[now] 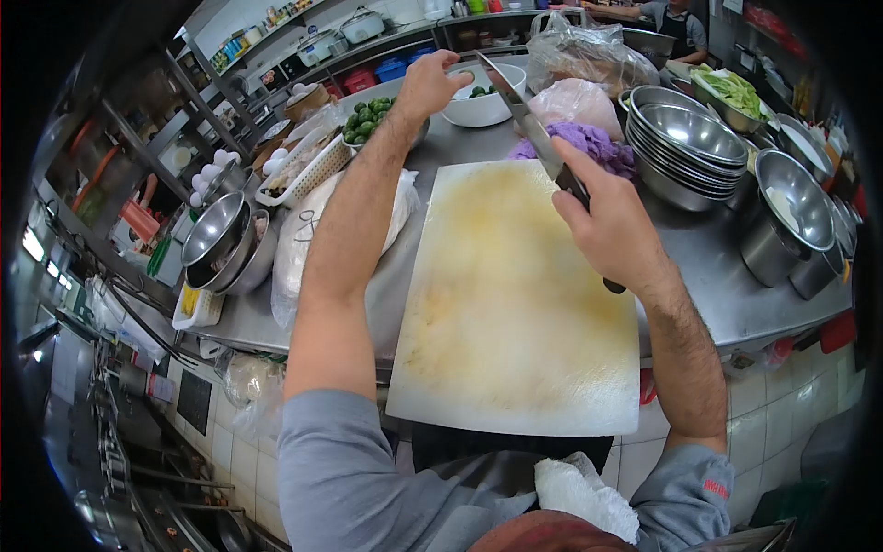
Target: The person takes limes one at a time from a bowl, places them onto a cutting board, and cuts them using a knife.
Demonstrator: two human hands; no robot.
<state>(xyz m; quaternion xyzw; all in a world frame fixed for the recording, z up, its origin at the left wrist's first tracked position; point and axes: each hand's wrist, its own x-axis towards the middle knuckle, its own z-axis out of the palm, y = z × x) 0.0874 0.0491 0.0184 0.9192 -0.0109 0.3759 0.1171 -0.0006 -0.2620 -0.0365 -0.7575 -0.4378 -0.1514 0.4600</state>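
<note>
Along the left edge of the steel table, nested metal bowls sit near the front corner, probably stacked to save room. Behind them is a white perforated basket, its holes likely there for draining, and to its right a full plastic bag lies partly behind the left forearm. A bowl of small green limes stands farther back.

The left hand reaches toward the far edge, fingers loosely curled, thumb apart, with nothing visible in it. It is beside a white bowl holding a few more green fruits; whether it touches the rim, I cannot tell.

A large white cutting board fills the middle, overhanging the front edge, presumably to keep its surface close to the body. Above it, the kitchen knife points up toward the far edge, its blade clear of the board. The right hand is closed firmly around the black handle, apparently for control of the long blade.

Just behind the board lies a crumpled purple cloth. Toward the right edge, a tall nested stack of steel bowls stands upright, and leafy greens fill a bowl behind it.
</note>
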